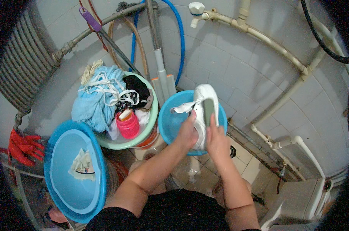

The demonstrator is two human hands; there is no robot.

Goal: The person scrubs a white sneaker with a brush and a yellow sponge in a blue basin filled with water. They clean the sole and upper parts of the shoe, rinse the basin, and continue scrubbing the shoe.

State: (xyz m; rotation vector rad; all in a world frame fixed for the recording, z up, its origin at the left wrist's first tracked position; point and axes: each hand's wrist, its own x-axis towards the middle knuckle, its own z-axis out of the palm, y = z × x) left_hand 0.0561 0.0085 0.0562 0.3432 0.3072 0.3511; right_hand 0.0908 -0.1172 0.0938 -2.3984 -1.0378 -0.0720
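Observation:
A white shoe (204,92) is held above a blue plastic basin (165,127) on the tiled floor. My left hand (189,131) grips the shoe at its left side, near the opening. In my right hand (217,138) is a grey-green scrubbing brush (208,111), laid along the shoe's right side. The brush's bristles are hidden. White laces or the tongue (182,108) hang out to the left over the basin.
Left of the basin, a pale green tub (154,115) holds a light blue cloth (96,98), dark garments and a pink jar (127,125). Nested blue basins (59,179) hold a pale cloth (82,166). Red gloves (25,147) hang at left. A tap (196,14) juts from the wall.

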